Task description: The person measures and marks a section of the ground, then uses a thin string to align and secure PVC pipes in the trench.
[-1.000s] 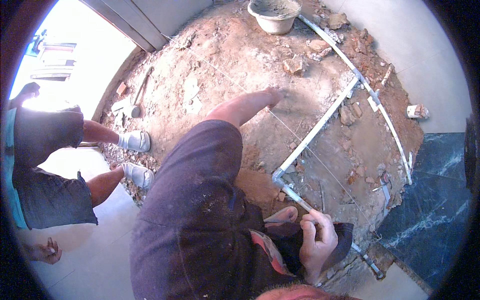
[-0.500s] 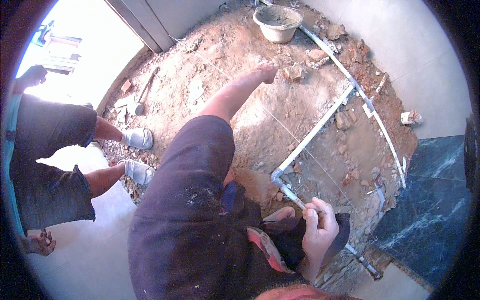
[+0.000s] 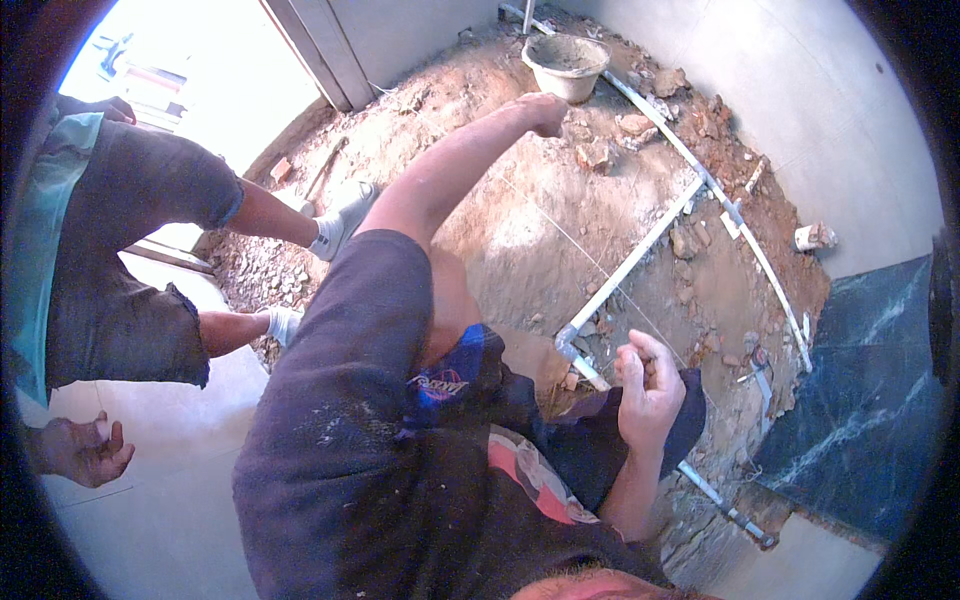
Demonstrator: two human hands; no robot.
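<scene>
Between 12 and 1 o'clock, an off-white basin (image 3: 565, 84) with a flared rim stands upright on the rough earth floor (image 3: 500, 245), grey material inside it. The left hand (image 3: 545, 115) lies just to its 7 o'clock, fingers folded inward; whether they grip anything or touch the basin, I cannot tell. At 4 o'clock, the right hand (image 3: 650, 392) is raised with fingers curled toward the thumb; again, I cannot tell if something is pinched there. A thin string (image 3: 545, 217) slants from 11 toward 4 o'clock, passing near the right hand. A white pipe (image 3: 630, 262) runs toward 2 o'clock. Pale lettering marks a blue panel (image 3: 440, 380) on the person's dark clothing. At 8 o'clock hangs a co-worker's hand (image 3: 88, 452), its fingers partly bent.
</scene>
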